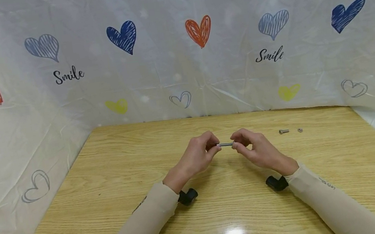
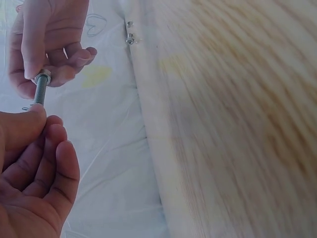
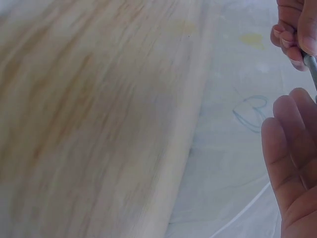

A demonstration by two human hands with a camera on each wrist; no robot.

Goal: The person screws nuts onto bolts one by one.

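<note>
My left hand (image 1: 198,155) pinches one end of a long threaded metal bolt (image 1: 226,144), held level above the table. At the bolt's other end, my right hand (image 1: 259,150) grips a hex nut (image 2: 43,76) between thumb and fingers. The left wrist view shows the nut around the bolt's end, with bare thread running from it down to the left thumb. In the right wrist view, part of the bolt (image 3: 310,64) shows by the left fingers, while the nut is out of sight.
On the wooden table (image 1: 124,158), right of my hands, lie a shorter bolt (image 1: 284,131) and a loose nut (image 1: 300,130). A white cloth (image 1: 173,70) printed with hearts hangs behind the table's back edge and along the left side.
</note>
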